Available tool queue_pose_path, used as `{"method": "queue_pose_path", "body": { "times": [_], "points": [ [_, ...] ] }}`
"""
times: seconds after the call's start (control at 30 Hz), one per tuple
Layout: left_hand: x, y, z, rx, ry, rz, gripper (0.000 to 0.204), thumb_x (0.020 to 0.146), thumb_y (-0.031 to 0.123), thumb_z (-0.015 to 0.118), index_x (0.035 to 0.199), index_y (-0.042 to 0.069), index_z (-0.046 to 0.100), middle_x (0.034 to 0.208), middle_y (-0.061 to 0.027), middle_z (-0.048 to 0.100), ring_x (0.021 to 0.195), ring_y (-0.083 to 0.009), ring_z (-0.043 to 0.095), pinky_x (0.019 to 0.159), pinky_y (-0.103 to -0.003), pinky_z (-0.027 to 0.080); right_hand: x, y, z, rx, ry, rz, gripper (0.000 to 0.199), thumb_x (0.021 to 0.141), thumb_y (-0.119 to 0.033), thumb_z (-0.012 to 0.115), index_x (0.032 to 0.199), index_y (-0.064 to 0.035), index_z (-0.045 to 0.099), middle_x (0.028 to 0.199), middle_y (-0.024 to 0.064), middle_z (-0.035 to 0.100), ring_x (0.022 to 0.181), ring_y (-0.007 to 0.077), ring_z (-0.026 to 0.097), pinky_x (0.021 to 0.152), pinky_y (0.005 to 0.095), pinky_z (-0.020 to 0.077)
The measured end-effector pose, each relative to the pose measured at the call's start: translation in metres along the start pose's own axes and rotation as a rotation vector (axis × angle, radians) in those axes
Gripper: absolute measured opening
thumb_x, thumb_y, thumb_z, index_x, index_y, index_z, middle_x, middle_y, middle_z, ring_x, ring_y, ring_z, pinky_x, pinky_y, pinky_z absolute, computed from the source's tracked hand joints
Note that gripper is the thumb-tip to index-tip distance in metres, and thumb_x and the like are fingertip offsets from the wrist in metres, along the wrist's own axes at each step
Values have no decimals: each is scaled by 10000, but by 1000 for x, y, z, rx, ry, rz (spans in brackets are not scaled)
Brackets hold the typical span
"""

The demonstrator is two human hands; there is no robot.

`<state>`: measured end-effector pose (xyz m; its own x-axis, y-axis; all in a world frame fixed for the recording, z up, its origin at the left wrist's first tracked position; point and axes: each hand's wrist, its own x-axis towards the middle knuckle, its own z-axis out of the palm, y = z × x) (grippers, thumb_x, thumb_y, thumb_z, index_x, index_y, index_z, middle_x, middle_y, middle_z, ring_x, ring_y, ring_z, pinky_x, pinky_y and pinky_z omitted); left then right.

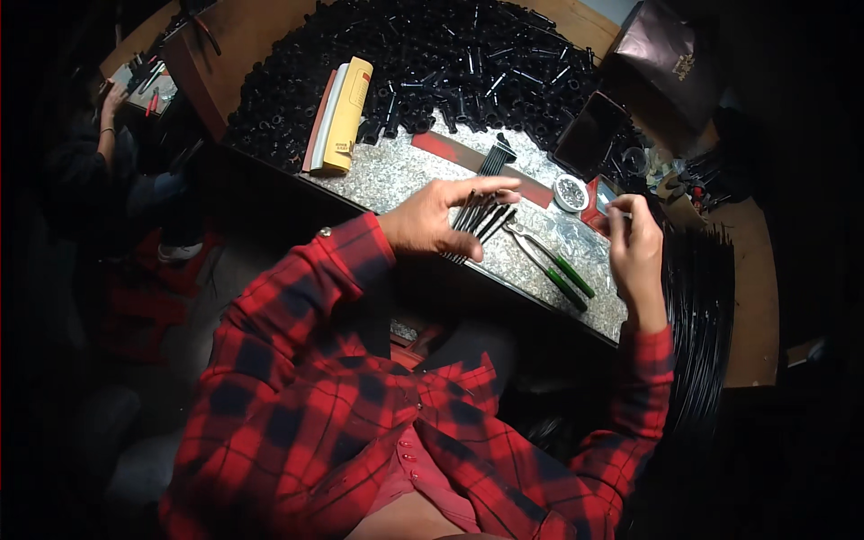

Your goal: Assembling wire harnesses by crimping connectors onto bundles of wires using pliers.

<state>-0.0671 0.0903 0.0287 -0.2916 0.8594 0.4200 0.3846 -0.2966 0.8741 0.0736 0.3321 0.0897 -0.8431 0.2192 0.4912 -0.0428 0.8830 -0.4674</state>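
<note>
My left hand (pixel 432 216) arches over several thin black rods (pixel 486 220) near the front edge of the worktop. Its thumb and forefinger are spread apart, with the rods showing between them; the other fingers are mostly hidden. Beside the rods lie pincers (pixel 553 270) with green handles. My right hand (pixel 639 238) is raised over the right side, thumb and forefinger bent together; whether a small piece is between them I cannot make out. Nearest to it are a red box (pixel 596 216) and a round white dish (pixel 571 193).
A large heap of black tubular parts (pixel 450 54) covers the back. A yellow booklet (pixel 351 117), a red-brown strip (pixel 441 148), a black bundle (pixel 498 155) and a dark flat slab (pixel 589 130) lie before it. Long black rods (pixel 702 315) hang right. A co-worker's hand (pixel 115 97) shows far left.
</note>
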Motion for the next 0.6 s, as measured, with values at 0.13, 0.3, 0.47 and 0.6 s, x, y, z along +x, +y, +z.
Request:
{"method": "queue_pose_path", "body": {
  "times": [0.13,0.3,0.47,0.6],
  "points": [
    [11,52,3,-290,42,96,584,705,144,753,1216,1,510,1104,-123,617,1088,-205,555,964,-323,404,-23,-66,-2,76,-4,-264,263,771,100,502,1011,-1,537,847,165,578,674,273,618,577,322,493],
    [13,56,4,-212,71,118,277,786,8,653,1059,-14,614,973,-124,658,922,-165,626,830,-275,501,-35,-91,-6,-69,-35,-483,342,772,127,495,1086,2,548,839,147,585,686,258,606,584,313,499],
    [8,64,5,-124,101,117,212,766,3,666,976,-20,647,907,-123,673,868,-182,646,781,-276,515,-36,-97,-8,-90,-20,-499,370,752,94,525,1094,-41,563,818,116,573,642,249,592,548,324,488],
    [1,62,-1,-120,88,108,203,789,2,646,991,-17,645,899,-117,673,860,-160,644,780,-263,518,-34,-102,-6,-104,-9,-501,391,737,69,547,1100,-74,575,802,93,564,608,241,582,521,332,480]
  ]
}}
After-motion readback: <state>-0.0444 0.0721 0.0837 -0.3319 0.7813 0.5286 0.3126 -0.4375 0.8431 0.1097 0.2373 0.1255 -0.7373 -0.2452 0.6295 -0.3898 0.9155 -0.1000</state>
